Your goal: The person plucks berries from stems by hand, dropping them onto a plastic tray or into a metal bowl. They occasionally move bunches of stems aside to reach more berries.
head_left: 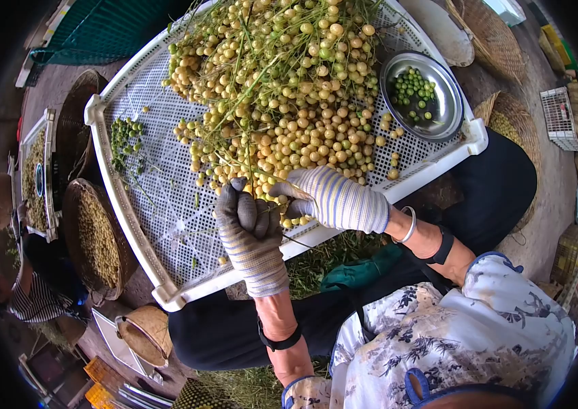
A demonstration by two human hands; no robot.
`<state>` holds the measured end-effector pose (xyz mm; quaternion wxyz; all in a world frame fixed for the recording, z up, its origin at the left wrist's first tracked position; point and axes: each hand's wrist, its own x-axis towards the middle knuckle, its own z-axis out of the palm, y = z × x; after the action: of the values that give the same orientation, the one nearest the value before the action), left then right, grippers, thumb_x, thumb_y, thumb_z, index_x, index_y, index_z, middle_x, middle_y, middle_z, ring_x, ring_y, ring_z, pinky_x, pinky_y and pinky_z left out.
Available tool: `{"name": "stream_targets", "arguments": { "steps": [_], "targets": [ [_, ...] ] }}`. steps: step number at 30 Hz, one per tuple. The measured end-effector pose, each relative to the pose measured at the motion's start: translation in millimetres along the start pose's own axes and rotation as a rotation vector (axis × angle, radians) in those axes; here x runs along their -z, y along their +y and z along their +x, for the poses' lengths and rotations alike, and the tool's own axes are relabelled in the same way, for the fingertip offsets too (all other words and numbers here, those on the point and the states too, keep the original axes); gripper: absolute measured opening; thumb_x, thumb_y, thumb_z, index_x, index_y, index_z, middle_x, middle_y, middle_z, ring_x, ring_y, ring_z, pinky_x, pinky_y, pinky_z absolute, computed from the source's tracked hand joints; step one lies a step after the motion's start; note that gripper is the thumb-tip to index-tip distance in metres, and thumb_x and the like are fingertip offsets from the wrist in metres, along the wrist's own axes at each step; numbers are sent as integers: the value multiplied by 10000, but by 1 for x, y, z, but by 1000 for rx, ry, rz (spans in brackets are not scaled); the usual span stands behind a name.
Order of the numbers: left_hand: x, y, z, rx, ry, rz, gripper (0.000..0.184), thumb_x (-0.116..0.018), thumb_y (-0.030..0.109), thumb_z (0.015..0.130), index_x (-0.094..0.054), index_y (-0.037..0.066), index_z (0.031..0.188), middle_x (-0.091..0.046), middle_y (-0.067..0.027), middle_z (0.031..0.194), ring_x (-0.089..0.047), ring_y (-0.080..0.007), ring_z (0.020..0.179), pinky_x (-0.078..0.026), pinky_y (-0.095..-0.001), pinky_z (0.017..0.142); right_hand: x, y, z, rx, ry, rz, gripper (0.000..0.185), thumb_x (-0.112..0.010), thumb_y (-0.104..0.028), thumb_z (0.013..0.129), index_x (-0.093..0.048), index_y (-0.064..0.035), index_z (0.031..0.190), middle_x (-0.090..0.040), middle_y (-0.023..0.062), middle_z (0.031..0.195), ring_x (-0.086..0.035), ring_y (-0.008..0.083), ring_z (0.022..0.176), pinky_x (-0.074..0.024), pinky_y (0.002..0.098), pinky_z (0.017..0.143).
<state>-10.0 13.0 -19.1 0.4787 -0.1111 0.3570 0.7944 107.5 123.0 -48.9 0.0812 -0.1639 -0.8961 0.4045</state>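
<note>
Berries [316, 140] lie beside the curled left hand [251, 238].

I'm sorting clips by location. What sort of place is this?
Probably a produce-sorting workplace: yellowish fruit heaped on a white mesh tray, a woven basket holding similar fruit, and another person by a second tray.

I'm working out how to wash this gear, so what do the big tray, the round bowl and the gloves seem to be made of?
Tray: likely white plastic, with a smooth moulded-looking rim and perforated floor.
Bowl: polished metal, perhaps stainless steel, judging by its bright reflections.
Gloves: striped knitted fabric, visibly ribbed; fibre unclear.
</note>
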Motion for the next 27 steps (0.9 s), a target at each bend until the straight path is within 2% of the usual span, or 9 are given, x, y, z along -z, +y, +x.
{"name": "stream_targets", "arguments": {
  "steps": [3,5,7,13,14,17,21,25,27],
  "targets": [
    [11,0,5,-26,-149,-149,225,-455,261,992,-572,70,967,-214,102,459,-154,-38,356,-175,-217,363,15,-4,-6,-334,-10,618,326,-674,-251,887,-660,-35,1132,-712,68,851,-649,132,739,-538,294,692],
    [15,0,6,-43,-266,-283,250,-381,191,1013,-550,9,991,-207,88,465,-149,-42,353,-170,-225,366,11,0,-6,-360,180,809,217,-663,-147,895,-681,1,1053,-667,43,711,-552,82,523,-483,248,487],
    [15,5,5,-40,-138,-289,213,-454,232,994,-573,64,941,-190,99,461,-126,-45,349,-166,-216,362,16,4,-8,-488,267,1002,224,-669,-139,891,-679,18,1051,-657,34,702,-546,75,521,-471,240,469],
    [9,0,3,-22,-86,-204,211,-472,241,987,-585,67,955,-183,93,471,-137,-45,356,-191,-216,368,6,1,0,-271,14,1221,365,-700,-150,870,-602,16,1180,-652,33,810,-561,61,613,-472,200,566],
    [7,-1,5,-32,-181,-122,216,-489,268,984,-597,83,960,-202,97,475,-149,-41,358,-214,-213,373,5,-3,4,-277,12,1239,357,-710,-164,864,-615,7,1163,-651,24,802,-555,57,605,-467,196,559],
    [-4,-9,-4,-68,210,-49,228,-497,298,984,-606,98,965,-220,103,480,-159,-39,365,-225,-209,377,1,-9,10,-346,33,1229,327,-744,-201,840,-649,-8,1087,-649,9,776,-545,51,585,-452,189,542],
    [4,-5,-6,-71,88,-46,256,-489,316,991,-612,93,1010,-224,107,483,-159,-42,371,-213,-205,376,11,-9,6,-412,-80,1158,302,-786,-247,800,-668,-18,957,-649,4,749,-539,48,565,-441,203,521],
    [9,-2,-4,-98,-36,1,259,-469,299,1000,-599,77,1024,-215,96,483,-157,-42,382,-187,-209,372,26,-1,-1,-172,-58,574,255,-767,-223,809,-658,-33,940,-677,11,831,-566,70,692,-475,236,661],
    [-5,-7,-9,-68,201,46,272,-474,315,997,-598,75,1032,-206,95,485,-146,-45,382,-187,-204,372,40,-9,-3,-232,-64,518,258,-754,-231,802,-668,-40,951,-684,41,840,-608,131,742,-494,291,721]
  ]
}}
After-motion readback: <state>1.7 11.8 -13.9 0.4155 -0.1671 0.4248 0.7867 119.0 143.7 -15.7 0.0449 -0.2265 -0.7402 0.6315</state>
